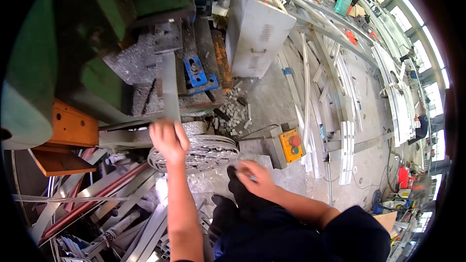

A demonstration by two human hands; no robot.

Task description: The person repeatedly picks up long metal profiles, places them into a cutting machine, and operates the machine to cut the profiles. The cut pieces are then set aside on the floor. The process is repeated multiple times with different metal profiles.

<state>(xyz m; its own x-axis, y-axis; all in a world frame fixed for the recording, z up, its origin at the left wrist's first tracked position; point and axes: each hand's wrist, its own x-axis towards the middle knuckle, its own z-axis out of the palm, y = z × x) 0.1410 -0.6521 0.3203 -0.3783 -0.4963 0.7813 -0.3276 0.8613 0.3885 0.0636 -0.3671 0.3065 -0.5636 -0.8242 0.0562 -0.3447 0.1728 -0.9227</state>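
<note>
My left hand (169,140) is closed around the near end of a flat metal bar (170,85). The bar runs away from me, its far end under the dark metal block (168,36) of a green machine (104,80). Beside the bar, a blue clamp (195,73) with a bolt sits on the machine bed, which is strewn with metal chips. My right hand (255,178) is in front of my body, apart from the bar, its fingers curled. Whether anything is in those fingers I cannot make out.
Right of my hands stands a yellow control box (291,145) with red and green buttons. Below the left hand lies a round coiled bundle (204,151). Metal offcuts (235,111) litter the floor, long profiles (145,233) lie lower left, and a grey cabinet (257,34) stands ahead.
</note>
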